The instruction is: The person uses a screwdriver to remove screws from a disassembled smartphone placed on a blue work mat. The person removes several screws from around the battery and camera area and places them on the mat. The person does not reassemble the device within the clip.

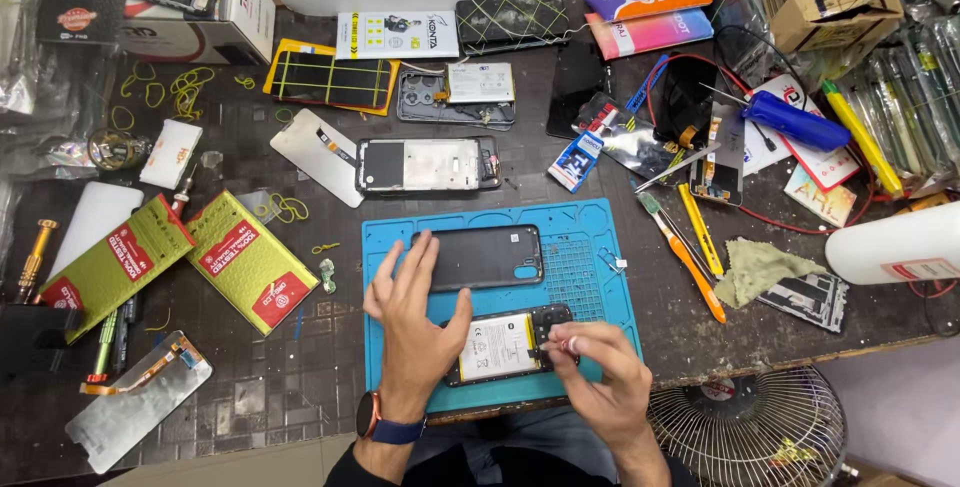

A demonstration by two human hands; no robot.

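Opened phone (508,344) lies long-axis left-right on blue mat (590,237) between my hands — left hand (415,312) splayed, pinning its left end, right hand (600,367) nearer, fingertips pinched at camera end.

An opened phone (510,345) lies at the near edge of a work mat (590,237), with a back cover (480,257) just behind it. The left hand (415,322) rests on the phone's left end, the right hand (600,377) at its right end. Screwdrivers (690,252) lie right of the mat.
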